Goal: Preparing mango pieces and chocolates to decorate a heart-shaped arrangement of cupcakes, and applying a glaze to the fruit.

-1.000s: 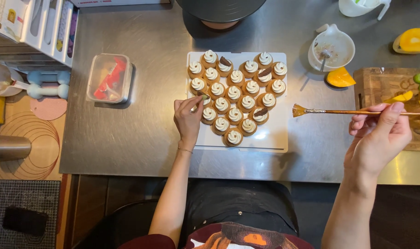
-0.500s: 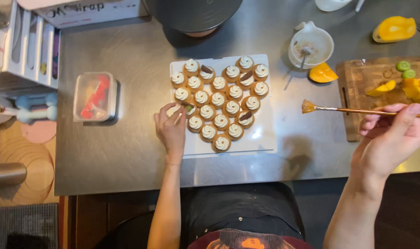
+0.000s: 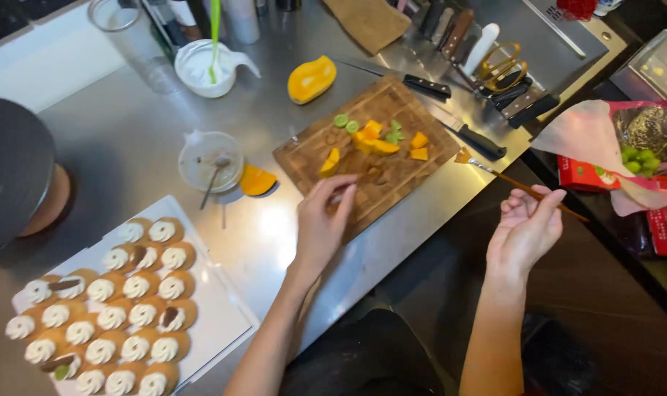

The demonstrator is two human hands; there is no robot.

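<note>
My left hand [image 3: 323, 224] reaches over the near edge of a wooden cutting board [image 3: 370, 161], fingers spread just above it and holding nothing. On the board lie orange fruit cubes [image 3: 374, 141] and green slices [image 3: 341, 120]. My right hand [image 3: 525, 227] hovers off the counter's edge, pinching a thin wooden-handled pastry brush [image 3: 511, 178] whose bristles point toward the board. At lower left a white tray [image 3: 220, 312] carries several small tarts [image 3: 121, 308] topped with white cream swirls.
A small glass bowl with a spoon [image 3: 210, 160] and an orange fruit wedge [image 3: 257, 182] sit left of the board. A fruit half [image 3: 311, 79], a white jug [image 3: 207, 66], knives [image 3: 487, 139] and a packet with green grapes [image 3: 638, 158] lie around.
The view has swung right, from the tart tray to the cutting board. My left hand left the tarts and moved onto the board. The right hand still holds the brush.
</note>
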